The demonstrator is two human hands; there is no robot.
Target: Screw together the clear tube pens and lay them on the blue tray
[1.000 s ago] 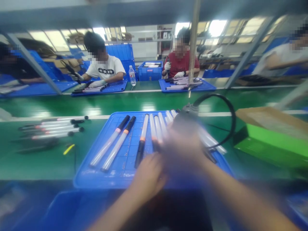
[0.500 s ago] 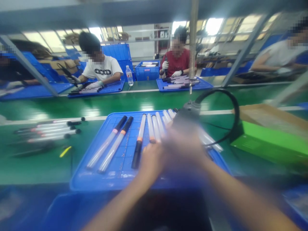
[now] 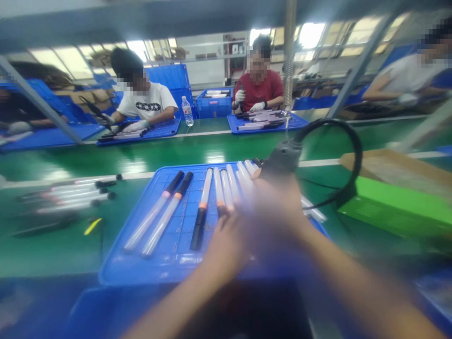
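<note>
My right hand (image 3: 282, 202) is wrapped round a grey electric screwdriver (image 3: 284, 157), tilted, with a black cable looping from its top. Blur hides the tool's lower end. Close beside it on the left, my left hand (image 3: 229, 240) is closed over the black end of a clear tube (image 3: 219, 188) with an orange band. Its fingertips are smeared. More clear tubes lie around the hands on a blue tray (image 3: 141, 270). To the left are a tube with its black end toward me (image 3: 200, 221) and two with black ends pointing away (image 3: 160, 223).
On the green bench, a pile of tubes (image 3: 77, 193) and a yellow strip (image 3: 92, 226) lie left of the tray. A green box (image 3: 395, 202) and an open carton (image 3: 388, 162) stand right. A spring (image 3: 288, 84) hangs overhead. Co-workers sit opposite, near a water bottle (image 3: 187, 111).
The screwdriver and my right hand have moved slightly up and to the right. My left hand stays low beside them, over the tube. The view has shifted a little.
</note>
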